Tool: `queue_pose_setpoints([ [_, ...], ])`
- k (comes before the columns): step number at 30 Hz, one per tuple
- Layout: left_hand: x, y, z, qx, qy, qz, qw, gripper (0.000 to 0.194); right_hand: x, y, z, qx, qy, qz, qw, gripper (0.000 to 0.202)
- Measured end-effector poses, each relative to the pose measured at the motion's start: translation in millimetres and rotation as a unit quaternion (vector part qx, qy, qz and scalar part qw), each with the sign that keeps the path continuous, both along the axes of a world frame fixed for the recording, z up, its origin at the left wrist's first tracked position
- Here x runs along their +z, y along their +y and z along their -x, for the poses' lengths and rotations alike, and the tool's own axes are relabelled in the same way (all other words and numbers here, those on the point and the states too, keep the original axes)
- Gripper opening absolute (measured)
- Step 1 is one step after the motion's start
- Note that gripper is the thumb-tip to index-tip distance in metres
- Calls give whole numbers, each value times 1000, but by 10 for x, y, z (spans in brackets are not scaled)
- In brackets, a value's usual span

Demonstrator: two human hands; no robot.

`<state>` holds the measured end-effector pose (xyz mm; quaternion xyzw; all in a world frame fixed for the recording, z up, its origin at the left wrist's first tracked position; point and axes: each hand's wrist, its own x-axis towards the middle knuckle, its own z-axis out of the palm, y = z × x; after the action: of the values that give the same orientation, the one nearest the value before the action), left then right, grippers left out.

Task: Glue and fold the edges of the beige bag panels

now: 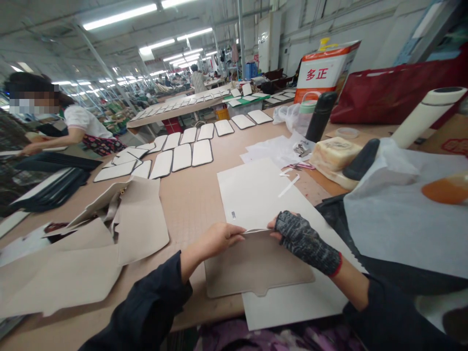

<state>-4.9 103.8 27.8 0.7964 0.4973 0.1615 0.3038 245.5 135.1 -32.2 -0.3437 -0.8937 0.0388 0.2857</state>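
Note:
A taupe leather-like panel with rounded corners and a small tab on its near edge lies in front of me. My left hand, bare, pinches the panel's far edge near its middle. To the right, my right hand, in a dark grey fingerless knit glove with a red cuff, grips the same edge. Between the hands that edge bows up slightly and shows a pale layer. Under the panel is a large white sheet with a small dark mark and white strips on it.
Taupe pieces lie stacked at left. White dark-edged panels stand in rows beyond. At right are a black bottle, a cream thermos, a yellowish block and a solvent can. A person works at far left.

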Motion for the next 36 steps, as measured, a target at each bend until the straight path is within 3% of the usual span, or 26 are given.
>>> queue_pose_setpoints([
  [5, -93, 74, -252, -34, 69, -11, 997, 24, 48, 6, -4, 28, 11, 18, 999, 21],
  [15, -80, 76, -340, -26, 46, -9, 999, 22, 98, -27, 52, 26, 23, 24, 999, 20],
  [20, -84, 76, -442, -41, 110, -30, 993, 24, 104, -6, -3, 12, 87, 4, 996, 26],
  [28, -50, 114, -429, -26, 144, -24, 989, 28, 24, -48, -280, -48, 166, 176, 969, 21],
  [33, -60, 94, -574, -81, 180, -79, 977, 30, 60, -100, -161, -9, 182, 195, 964, 17],
  [36, -69, 86, -637, -80, 211, -103, 969, 32, 138, -132, -99, -1, 162, 160, 974, 21],
])
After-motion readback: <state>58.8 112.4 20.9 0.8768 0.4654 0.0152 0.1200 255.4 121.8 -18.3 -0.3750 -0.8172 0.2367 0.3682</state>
